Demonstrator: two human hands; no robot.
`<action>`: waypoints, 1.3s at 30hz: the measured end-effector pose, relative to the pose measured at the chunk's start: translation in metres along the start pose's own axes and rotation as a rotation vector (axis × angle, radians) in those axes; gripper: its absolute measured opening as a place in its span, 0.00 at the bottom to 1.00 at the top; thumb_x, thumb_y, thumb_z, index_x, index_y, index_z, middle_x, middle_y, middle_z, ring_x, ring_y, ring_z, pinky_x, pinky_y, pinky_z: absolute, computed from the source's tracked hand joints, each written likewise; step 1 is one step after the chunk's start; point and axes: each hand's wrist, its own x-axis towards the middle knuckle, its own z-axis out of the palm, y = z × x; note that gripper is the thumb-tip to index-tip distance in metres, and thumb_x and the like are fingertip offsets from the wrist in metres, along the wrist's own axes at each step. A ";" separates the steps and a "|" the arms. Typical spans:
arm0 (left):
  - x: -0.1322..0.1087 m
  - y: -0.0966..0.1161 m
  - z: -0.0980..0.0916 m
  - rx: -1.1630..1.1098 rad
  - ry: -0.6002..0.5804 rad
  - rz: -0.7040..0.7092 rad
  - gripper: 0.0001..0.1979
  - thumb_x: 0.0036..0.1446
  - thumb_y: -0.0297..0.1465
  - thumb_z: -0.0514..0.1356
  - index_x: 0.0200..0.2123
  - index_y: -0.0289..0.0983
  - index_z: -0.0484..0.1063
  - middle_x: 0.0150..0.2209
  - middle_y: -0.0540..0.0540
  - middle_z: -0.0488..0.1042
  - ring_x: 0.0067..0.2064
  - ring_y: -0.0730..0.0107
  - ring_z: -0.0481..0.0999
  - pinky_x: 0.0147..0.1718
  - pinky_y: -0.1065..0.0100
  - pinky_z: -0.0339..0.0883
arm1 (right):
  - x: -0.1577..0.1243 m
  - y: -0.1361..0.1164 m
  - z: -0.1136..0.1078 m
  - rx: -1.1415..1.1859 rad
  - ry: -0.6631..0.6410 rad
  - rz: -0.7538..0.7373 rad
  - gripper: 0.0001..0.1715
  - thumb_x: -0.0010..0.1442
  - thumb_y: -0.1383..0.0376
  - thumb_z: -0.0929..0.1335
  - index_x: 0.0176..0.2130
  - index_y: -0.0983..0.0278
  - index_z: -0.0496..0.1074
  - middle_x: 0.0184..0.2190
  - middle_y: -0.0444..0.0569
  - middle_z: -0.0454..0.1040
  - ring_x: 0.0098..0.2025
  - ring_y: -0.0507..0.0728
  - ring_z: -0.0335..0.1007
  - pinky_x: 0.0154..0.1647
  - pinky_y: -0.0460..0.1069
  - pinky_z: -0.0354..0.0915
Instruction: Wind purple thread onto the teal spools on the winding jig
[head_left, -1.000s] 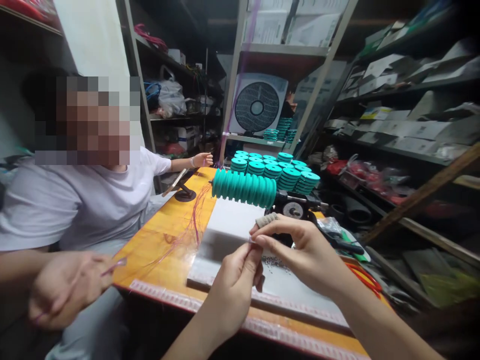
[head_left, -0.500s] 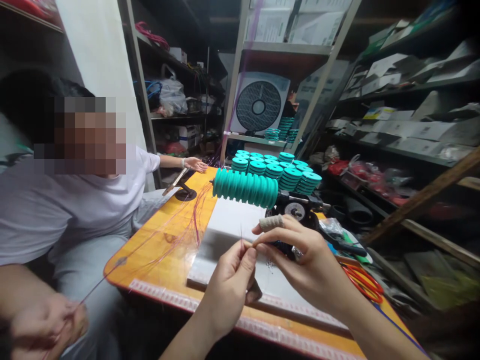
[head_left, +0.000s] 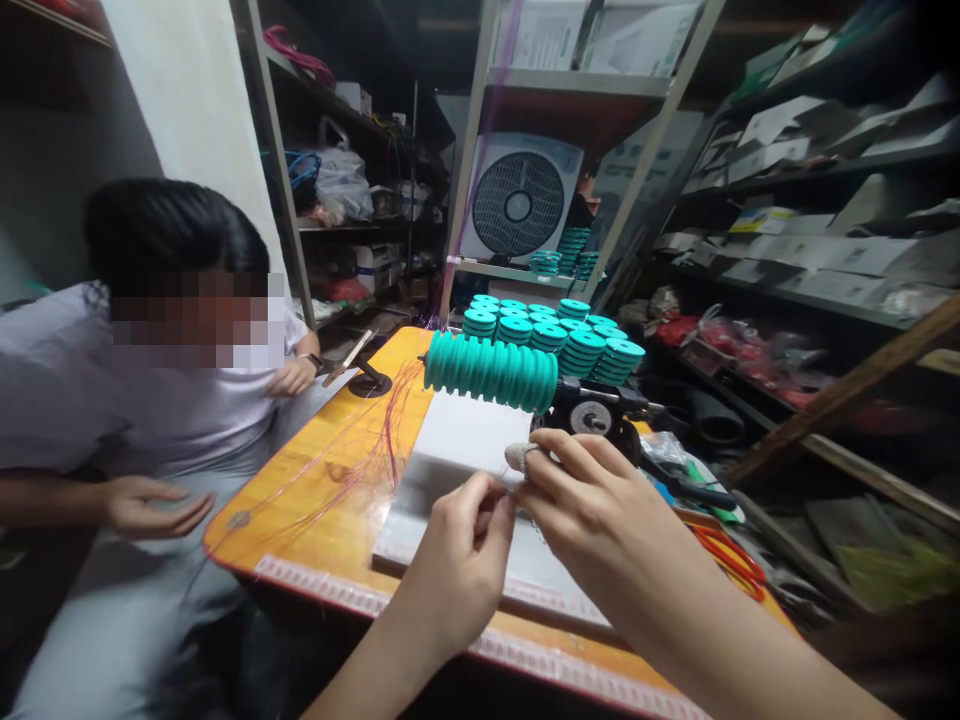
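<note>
My left hand (head_left: 466, 548) is closed, thumb and forefinger pinching fine strands that look like thin wires (head_left: 505, 474). Against its fingertips, my right hand (head_left: 583, 492) is closed too, its back turned up and one finger wrapped in pale tape. The right fingertips are partly hidden, but they meet the left ones at the strands. Both hands are above a white board (head_left: 457, 440) on the table. Just beyond them, a green ribbed spool row (head_left: 491, 372) sits on the shaft of a black winding machine (head_left: 600, 418) with a round dial.
A seated person (head_left: 172, 420) is at the left, one hand (head_left: 161, 508) over the lap. Reddish wires (head_left: 391, 425) trail across the orange table (head_left: 300, 500). Green spools (head_left: 581, 352) stand stacked behind the machine. Orange-red cable (head_left: 724, 560) lies at right; a box fan (head_left: 517, 200) stands behind.
My right hand has turned over more and its fingers have drawn in towards the left fingertips. The other person has leaned forward, pulled back an outstretched arm and opened the nearer hand.
</note>
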 end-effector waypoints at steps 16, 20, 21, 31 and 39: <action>0.009 0.008 -0.008 -0.664 -0.208 -0.151 0.12 0.62 0.38 0.55 0.29 0.37 0.60 0.18 0.60 0.47 0.18 0.85 0.46 0.17 0.79 0.49 | -0.012 0.016 0.002 0.794 0.193 0.231 0.13 0.59 0.72 0.68 0.43 0.59 0.74 0.39 0.44 0.76 0.41 0.51 0.66 0.40 0.46 0.66; 0.013 0.009 -0.007 -0.669 -0.204 -0.122 0.13 0.62 0.37 0.55 0.29 0.36 0.60 0.18 0.60 0.49 0.18 0.85 0.49 0.18 0.79 0.52 | -0.011 0.018 0.005 0.848 0.218 0.278 0.10 0.59 0.72 0.69 0.40 0.60 0.76 0.38 0.45 0.77 0.40 0.51 0.68 0.39 0.46 0.67; 0.014 0.009 -0.007 -0.661 -0.201 -0.113 0.12 0.62 0.37 0.55 0.29 0.36 0.61 0.18 0.59 0.50 0.18 0.85 0.51 0.18 0.78 0.53 | -0.011 0.019 0.006 0.852 0.229 0.282 0.09 0.59 0.72 0.69 0.39 0.60 0.76 0.37 0.45 0.77 0.39 0.51 0.69 0.39 0.46 0.67; 0.022 0.006 -0.008 -0.690 -0.198 -0.125 0.12 0.61 0.37 0.56 0.29 0.37 0.62 0.20 0.58 0.52 0.18 0.84 0.56 0.18 0.78 0.54 | -0.007 0.022 0.013 0.828 0.301 0.289 0.11 0.56 0.72 0.70 0.40 0.60 0.78 0.34 0.47 0.77 0.37 0.53 0.69 0.35 0.48 0.68; 0.025 0.006 -0.011 -0.630 -0.222 -0.060 0.12 0.61 0.38 0.56 0.30 0.36 0.62 0.19 0.58 0.54 0.18 0.83 0.60 0.19 0.77 0.54 | -0.004 0.022 0.017 0.884 0.359 0.332 0.05 0.56 0.71 0.71 0.32 0.62 0.77 0.29 0.45 0.76 0.31 0.51 0.70 0.30 0.47 0.67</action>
